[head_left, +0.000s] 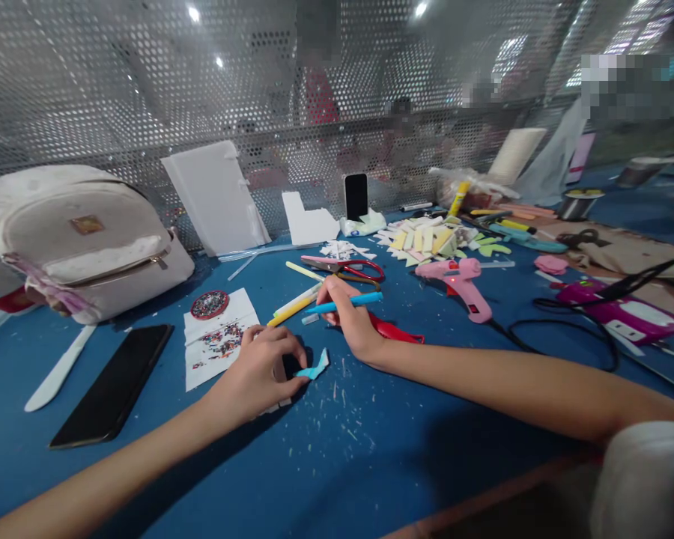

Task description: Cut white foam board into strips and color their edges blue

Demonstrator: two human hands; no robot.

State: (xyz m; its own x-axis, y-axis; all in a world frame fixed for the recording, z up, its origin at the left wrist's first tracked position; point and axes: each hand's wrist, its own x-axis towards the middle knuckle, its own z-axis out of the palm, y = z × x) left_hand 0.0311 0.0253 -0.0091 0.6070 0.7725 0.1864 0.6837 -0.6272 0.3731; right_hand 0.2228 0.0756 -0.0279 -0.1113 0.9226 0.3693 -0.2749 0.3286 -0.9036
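Note:
My left hand (258,370) is closed, pinching a small curved light-blue piece (319,366), perhaps paper or foam, just above the table. In my right hand (353,322) is a slim blue marker (366,299), gripped like a pen and tilted a little. Its tip points left, away from the blue piece. A short pale-blue cap-like part (310,320) lies under the marker's tip. Yellow and white markers (292,308) rest between the hands. Partly behind my right wrist lies a red-handled tool (400,330), its kind hidden. Scissors with red handles (368,269) lie just beyond.
Left: white backpack (106,239), black phone (115,385), white plastic knife (61,370), paper with beads (194,374). Right: pink glue gun (463,288) with a cord, purple power strip (623,311). Cut strips (427,239) are piled at the back before a perforated metal screen (213,97).

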